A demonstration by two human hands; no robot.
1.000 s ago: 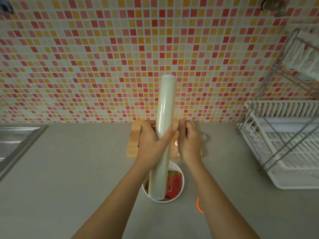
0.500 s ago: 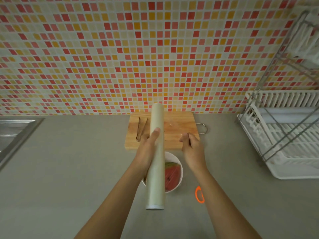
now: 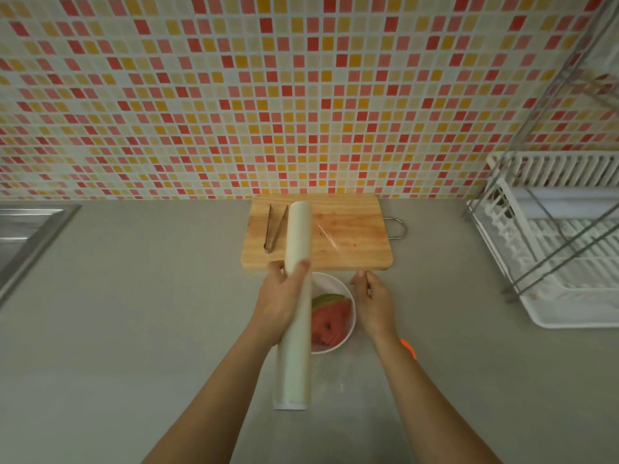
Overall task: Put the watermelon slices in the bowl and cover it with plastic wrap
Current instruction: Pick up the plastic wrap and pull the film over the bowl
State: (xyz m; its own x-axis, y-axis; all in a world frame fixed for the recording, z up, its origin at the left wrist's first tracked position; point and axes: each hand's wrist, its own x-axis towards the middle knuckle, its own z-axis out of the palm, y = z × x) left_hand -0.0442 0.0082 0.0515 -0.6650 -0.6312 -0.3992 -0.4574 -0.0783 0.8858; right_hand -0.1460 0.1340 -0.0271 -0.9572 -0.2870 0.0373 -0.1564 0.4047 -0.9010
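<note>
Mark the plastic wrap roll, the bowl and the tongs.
plastic wrap roll (image 3: 294,363), head view, lower half of the tube
bowl (image 3: 338,283), head view, far inner rim
tongs (image 3: 273,229), head view, between the arms' midpoints

You've got open counter left of the bowl (image 3: 330,311); behind it the cutting board (image 3: 348,236) blocks, the dish rack (image 3: 549,249) crowds far right.

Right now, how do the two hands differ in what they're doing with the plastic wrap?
The left hand is wrapped around the plastic wrap roll, a full grip on the tube; the right hand only pinches the clear film's edge with its fingertips. The left hand sits at the left edge of the bowl, the right hand at its right edge. Both are raised above the counter, with the film stretched between them over the watermelon slices.
</note>
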